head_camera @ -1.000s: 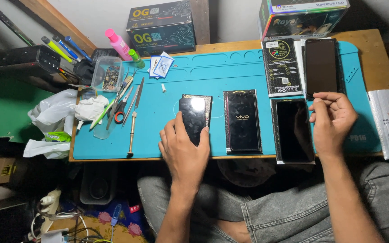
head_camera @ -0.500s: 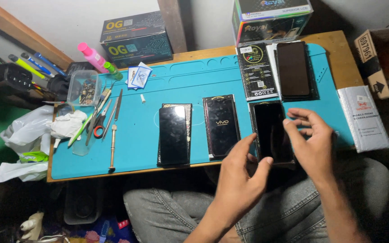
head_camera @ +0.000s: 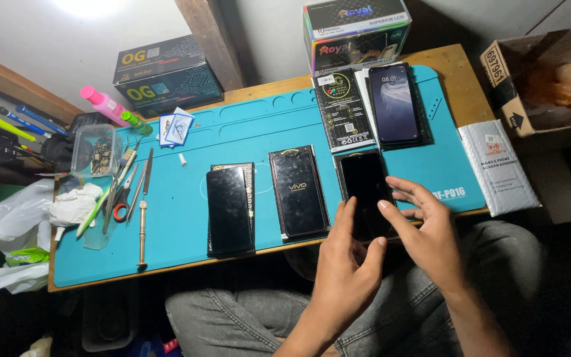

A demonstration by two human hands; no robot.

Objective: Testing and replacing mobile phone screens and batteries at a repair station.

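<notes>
Overall layout: you sit at a wooden counter [head_camera: 460, 63] covered by a blue work mat [head_camera: 259, 135], with both hands over its near right edge.
Left hand [head_camera: 345, 277]: your fingers are stretched nearly flat and close together; the fingertips rest on the lower part of the dark phone panel [head_camera: 365, 188], apparently steadying it. Nothing is gripped.
Right hand [head_camera: 427, 235]: it is open with fingers spread and slightly curled, hovering just beside the panel's right edge; whether any fingertip touches the glass cannot be told.
Dark phone panel: it lies flat at the mat's front edge, close to your body, probably so both hands reach it easily. Its lower end is hidden under your hands.
Middle black panel [head_camera: 299, 192]: it lies flat just left of the handled one, apart from it.
Left black panel [head_camera: 229, 208]: it lies on a second dark piece, whose top edge alone shows.
Lit phone [head_camera: 394, 102]: it rests at the back of the mat on dark packaging, screen up.
Tools: a screwdriver [head_camera: 143, 215], red-handled scissors [head_camera: 121, 201] and tweezers lie in a row at the mat's left, kept well apart from the screens.
Clear parts tub [head_camera: 94, 149]: its contents are too small to make out.
Boxes: a dark box [head_camera: 166, 73] and a colourful box [head_camera: 358, 30] stand behind the mat.
White pouch [head_camera: 497, 165]: it lies at the counter's right end.
Cut off: a cardboard carton [head_camera: 543, 73] leaves the picture at right.
</notes>
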